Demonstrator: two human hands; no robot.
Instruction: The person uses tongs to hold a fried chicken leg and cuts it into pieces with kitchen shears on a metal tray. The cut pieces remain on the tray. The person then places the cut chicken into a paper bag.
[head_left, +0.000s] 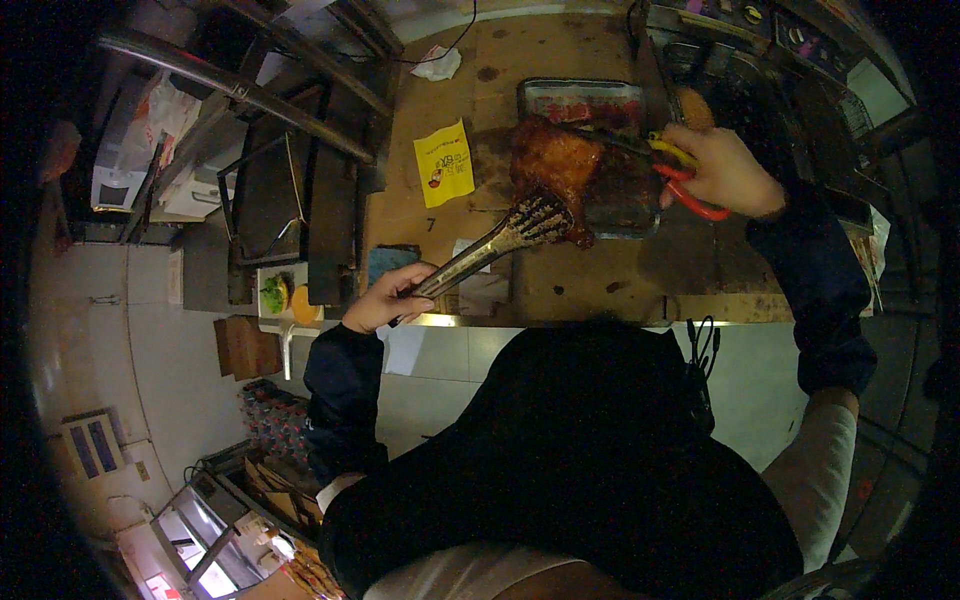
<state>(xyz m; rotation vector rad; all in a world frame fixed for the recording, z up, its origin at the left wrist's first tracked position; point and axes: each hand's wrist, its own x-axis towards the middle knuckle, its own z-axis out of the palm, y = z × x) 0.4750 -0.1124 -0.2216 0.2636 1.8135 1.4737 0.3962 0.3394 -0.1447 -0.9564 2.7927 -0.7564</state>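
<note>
My left hand (394, 296) grips the handle end of metal food tongs (480, 255). The ridged head of the tongs rests against the lower side of a browned roast chicken piece (555, 165), close to its leg bone. In my right hand (727, 169) are scissors (679, 184) with red and yellow handles. Their dark blades reach left across the top of the meat; how far they are parted is too dim to tell. Partly beneath the chicken lies a clear plastic tray (619, 217), with red matter or print towards its far side.
A yellow printed paper packet (445, 163) lies left of the chicken on the brown worktop (540, 285). Further back is a crumpled white wrapper (437, 63). A blue cloth (392, 260) sits near my left hand. A metal rail (240, 94) crosses the left side.
</note>
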